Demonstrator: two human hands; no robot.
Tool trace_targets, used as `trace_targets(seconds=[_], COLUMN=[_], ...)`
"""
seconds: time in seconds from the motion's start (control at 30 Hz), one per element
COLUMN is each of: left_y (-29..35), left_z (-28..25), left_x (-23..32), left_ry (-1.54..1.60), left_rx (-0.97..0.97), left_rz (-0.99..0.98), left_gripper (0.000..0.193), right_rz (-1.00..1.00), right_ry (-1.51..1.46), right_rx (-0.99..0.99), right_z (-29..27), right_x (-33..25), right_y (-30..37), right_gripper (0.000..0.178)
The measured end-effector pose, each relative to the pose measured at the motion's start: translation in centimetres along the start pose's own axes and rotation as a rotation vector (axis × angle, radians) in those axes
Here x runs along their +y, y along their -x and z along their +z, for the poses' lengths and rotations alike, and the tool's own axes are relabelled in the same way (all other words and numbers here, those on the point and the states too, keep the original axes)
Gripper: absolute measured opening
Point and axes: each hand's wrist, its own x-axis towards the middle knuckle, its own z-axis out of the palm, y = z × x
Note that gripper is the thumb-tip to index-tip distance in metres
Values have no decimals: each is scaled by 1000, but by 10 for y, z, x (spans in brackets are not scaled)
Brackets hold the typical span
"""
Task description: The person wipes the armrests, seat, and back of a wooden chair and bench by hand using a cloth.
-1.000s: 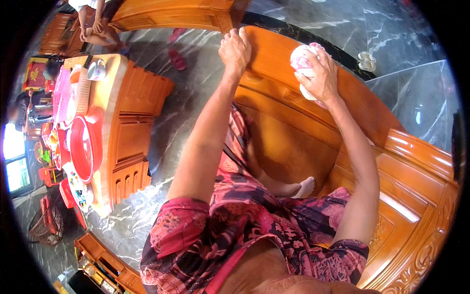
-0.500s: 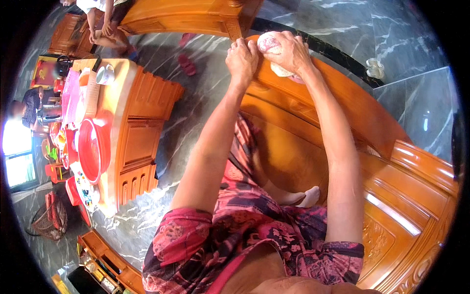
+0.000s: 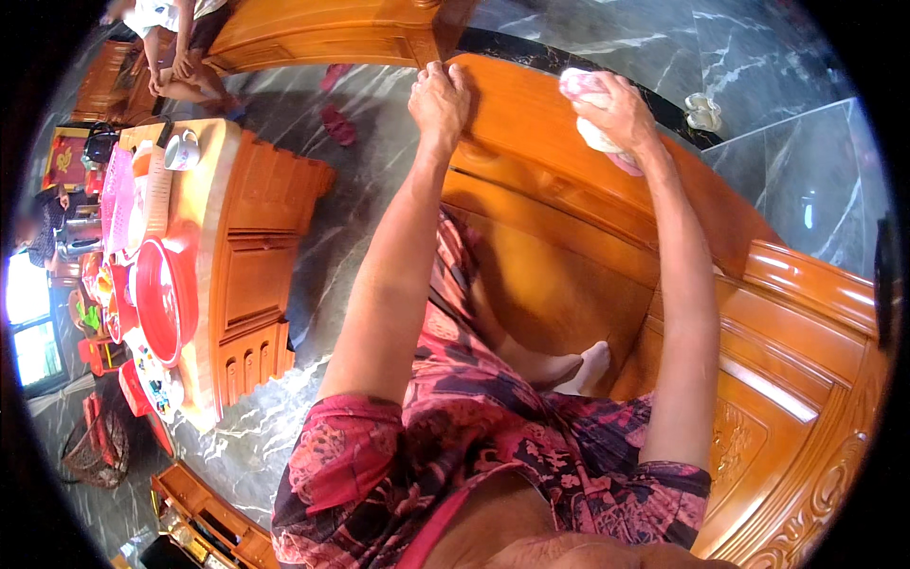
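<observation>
My right hand (image 3: 621, 116) is closed round a crumpled white and pink cloth (image 3: 597, 136), which rests on the broad wooden armrest (image 3: 521, 104) of a polished orange-brown bench. At the armrest's left end, my left hand (image 3: 439, 106) grips the edge with its fingers curled over. Both arms reach forward. Below them spreads the bench's wooden seat (image 3: 540, 275), with a foot in a pale sock (image 3: 592, 368) on it.
On the left, a wooden table (image 3: 223, 180) bears a red basin (image 3: 159, 302), a pink basket (image 3: 118, 204) and a mug (image 3: 182, 150). Pink slippers (image 3: 336, 125) lie on the marble floor. Another person (image 3: 180, 47) sits at the upper left. A white crumpled thing (image 3: 702, 112) lies beyond the armrest.
My right hand has slid the cloth to the right along the armrest, away from my left hand. My left hand stays at the armrest's end, while the view has shifted slightly.
</observation>
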Motion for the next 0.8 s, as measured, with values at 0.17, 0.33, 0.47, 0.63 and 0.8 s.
trace_targets(seconds=[0.17,0.33,0.47,0.63,0.8], left_y=[-1,1,0,-2,-6], left_z=[1,0,-2,0,1], left_x=[-6,-4,-5,-8,-10], left_ry=[1,4,-5,-18,-18], left_rx=[-6,16,-23,-62,-137], left_rz=[22,24,8,4,3], left_gripper=[37,37,37,40,43], right_rz=[56,33,-148,-163,-288], right_ry=[33,99,176,226,227], right_rx=[3,110,213,204,179], right_z=[-40,-70,-76,-73,-57], right_x=[46,81,84,55,22], right_y=[41,89,124,152,163], right_gripper=[66,56,55,62,72])
